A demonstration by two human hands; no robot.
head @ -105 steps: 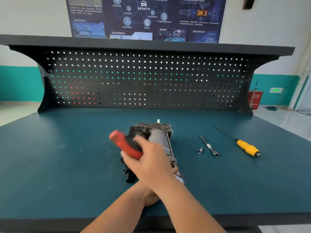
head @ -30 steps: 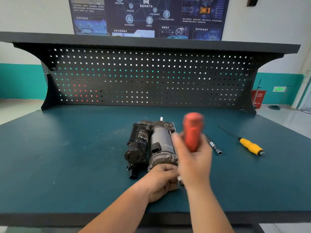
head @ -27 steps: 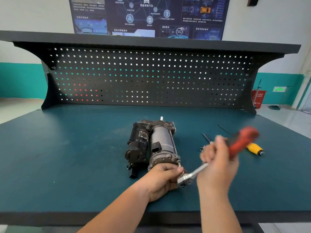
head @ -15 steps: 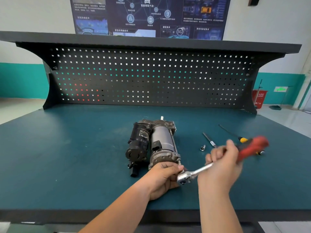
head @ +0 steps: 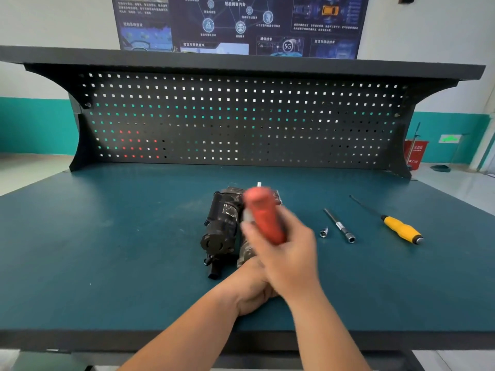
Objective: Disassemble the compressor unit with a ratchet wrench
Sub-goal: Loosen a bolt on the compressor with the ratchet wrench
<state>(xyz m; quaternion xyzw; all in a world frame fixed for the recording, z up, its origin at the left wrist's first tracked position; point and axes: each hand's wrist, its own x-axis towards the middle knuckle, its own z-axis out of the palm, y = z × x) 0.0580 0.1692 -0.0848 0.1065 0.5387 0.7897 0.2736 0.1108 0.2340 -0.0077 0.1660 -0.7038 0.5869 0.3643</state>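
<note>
Red ratchet wrench (head: 263, 218) (blurred) gripped in right hand (head: 289, 255), over compressor (head: 222, 231).

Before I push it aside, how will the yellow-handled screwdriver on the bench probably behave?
The yellow-handled screwdriver will likely roll: its handle looks round and it lies free on the flat bench. It seems stiff, with a thin straight shaft, and probably light.

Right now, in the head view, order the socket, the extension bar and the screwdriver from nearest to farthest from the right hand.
1. The socket, just right of the right hand gripping the wrench.
2. The extension bar, lying right of the socket.
3. The screwdriver, farthest to the right.
</note>
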